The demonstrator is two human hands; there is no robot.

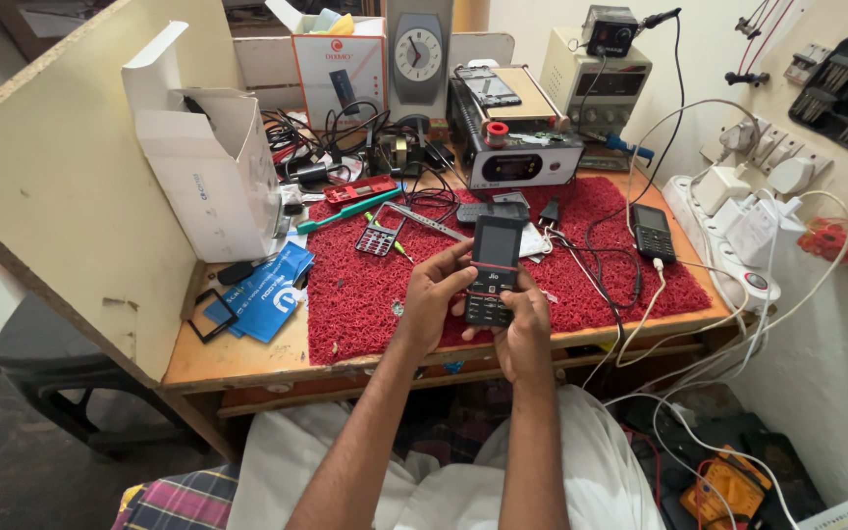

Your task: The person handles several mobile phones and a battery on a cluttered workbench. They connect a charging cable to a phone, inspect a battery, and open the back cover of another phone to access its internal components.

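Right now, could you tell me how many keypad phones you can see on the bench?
2: one phone held in both hands, another phone lying on the red mat to the right. More may be hidden under the clutter.

A wooden workbench carries a red mat. Left of the mat lie blue packets. A white box stands behind them.

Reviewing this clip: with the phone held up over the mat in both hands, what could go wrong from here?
1. The black keypad phone is pinched between left hand and right hand above the red mat; a slipped grip could drop it.
2. Tangled cables lie close by; a hand might snag them and tug the second phone.
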